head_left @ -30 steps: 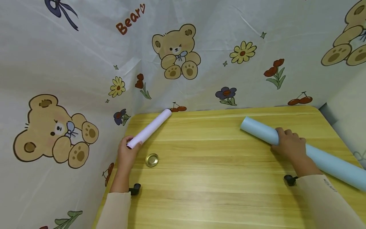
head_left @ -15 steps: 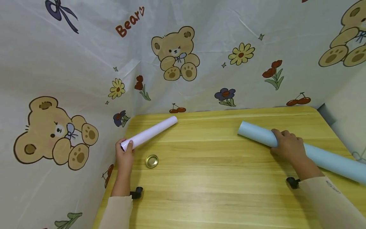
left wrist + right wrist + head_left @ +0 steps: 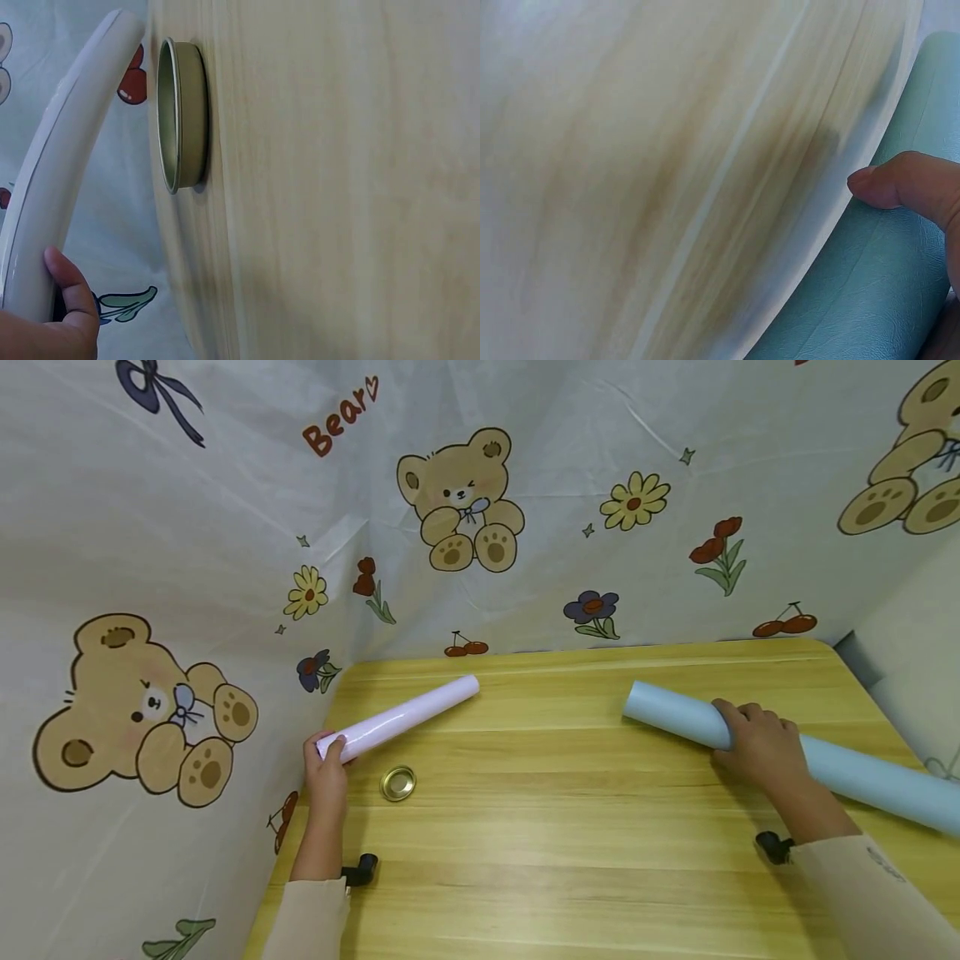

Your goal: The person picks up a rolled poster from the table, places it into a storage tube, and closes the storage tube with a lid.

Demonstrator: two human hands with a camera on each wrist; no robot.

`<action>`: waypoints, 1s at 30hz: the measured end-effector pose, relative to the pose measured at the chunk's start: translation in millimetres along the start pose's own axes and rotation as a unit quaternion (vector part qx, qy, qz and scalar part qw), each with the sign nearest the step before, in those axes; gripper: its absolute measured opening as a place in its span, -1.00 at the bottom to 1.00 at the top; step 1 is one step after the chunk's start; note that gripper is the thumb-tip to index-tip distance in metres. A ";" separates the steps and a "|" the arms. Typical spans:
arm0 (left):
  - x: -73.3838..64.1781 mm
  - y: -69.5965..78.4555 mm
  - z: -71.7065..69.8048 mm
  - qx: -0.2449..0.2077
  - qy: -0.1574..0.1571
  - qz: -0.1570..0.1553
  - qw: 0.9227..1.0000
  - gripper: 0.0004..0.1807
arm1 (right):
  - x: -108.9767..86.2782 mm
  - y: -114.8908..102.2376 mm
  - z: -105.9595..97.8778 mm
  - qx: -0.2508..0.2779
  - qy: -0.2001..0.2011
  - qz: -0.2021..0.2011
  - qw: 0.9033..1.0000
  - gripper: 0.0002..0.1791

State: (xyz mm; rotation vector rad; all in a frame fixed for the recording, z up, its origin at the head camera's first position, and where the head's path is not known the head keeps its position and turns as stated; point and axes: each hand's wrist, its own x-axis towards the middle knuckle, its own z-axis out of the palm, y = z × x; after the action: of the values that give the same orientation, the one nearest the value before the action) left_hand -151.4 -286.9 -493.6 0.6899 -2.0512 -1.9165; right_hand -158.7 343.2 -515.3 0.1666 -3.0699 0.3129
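The left hand (image 3: 327, 770) holds the near end of a slim pale-lilac roll (image 3: 403, 715), its grip wrapped round the tube with the thumb on top. The roll slants away over the left part of the wood-grain surface (image 3: 525, 827); whether its far end touches down, I cannot tell. Just beside this hand, a shallow round gold-coloured dish (image 3: 397, 783) sits on the surface, open side up. Over on the right, the right hand (image 3: 763, 745) grips a longer, thicker light-blue roll (image 3: 673, 713) from above, the thumb against its finely textured side. That roll runs out of the head view at the right edge.
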 end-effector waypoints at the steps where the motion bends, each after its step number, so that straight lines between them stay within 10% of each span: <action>1: -0.2 0.0 0.1 -0.005 -0.001 0.000 1.000 -0.59 | -0.4 -0.4 -0.6 0.000 0.001 -0.001 1.000 -0.03; 30: -18.2 18.1 6.5 -0.036 -0.061 -0.007 0.997 -0.76 | -8.5 -10.1 -4.6 -0.001 0.088 -0.081 0.993 0.07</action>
State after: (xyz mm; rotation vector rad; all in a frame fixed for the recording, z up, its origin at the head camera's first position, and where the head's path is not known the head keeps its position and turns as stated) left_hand -142.0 -271.8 -474.0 0.5867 -2.0393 -2.0770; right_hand -149.0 335.2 -509.4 0.3644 -2.8600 0.2990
